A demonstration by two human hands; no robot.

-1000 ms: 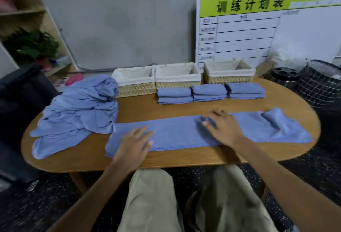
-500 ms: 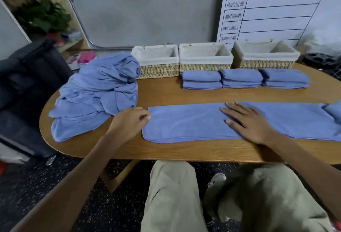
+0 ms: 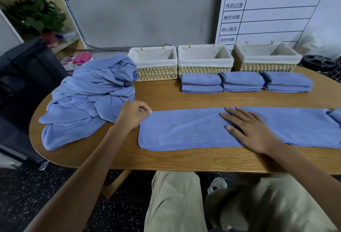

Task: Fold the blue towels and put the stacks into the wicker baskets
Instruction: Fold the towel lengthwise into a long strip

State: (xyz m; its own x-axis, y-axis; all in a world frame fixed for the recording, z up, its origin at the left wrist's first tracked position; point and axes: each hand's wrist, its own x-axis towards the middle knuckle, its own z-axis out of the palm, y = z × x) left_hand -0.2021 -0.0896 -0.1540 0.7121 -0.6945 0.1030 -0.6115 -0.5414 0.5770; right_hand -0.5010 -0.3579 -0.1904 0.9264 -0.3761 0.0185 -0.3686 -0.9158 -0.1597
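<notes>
Hands first. Left hand (image 3: 133,114) sits at the far left corner of the long blue towel (image 3: 193,130), fingers curled with thumb and fingertips meeting at the corner; it appears to pinch the cloth there, though the contact itself is small and partly hidden. Right hand (image 3: 248,130) lies flat on the middle of the same towel, fingers straight and spread, palm down, pressing the fabric against the table (image 3: 166,159).

Towel condition: laid out lengthwise along the near edge of the table, folded into a long band, stitched hem facing the person. Its right end runs out of view, with a bunched fold at the frame edge.

Unfolded stock: a heap of blue towels (image 3: 88,98) rests on the left end of the table, just beside the left hand, one edge draping toward the rim.

Folded stock: three stacks of folded towels (image 3: 241,83) stand in a row behind the long towel, touching side by side, each two high.

Receptacles: three wicker baskets (image 3: 204,61) with pale cloth liners line the far edge, directly behind the stacks. No towels are visible inside them.

Surroundings: a white board (image 3: 276,10) with a green header leans on the wall at right; a shelf with a plant (image 3: 36,17) stands at left.
</notes>
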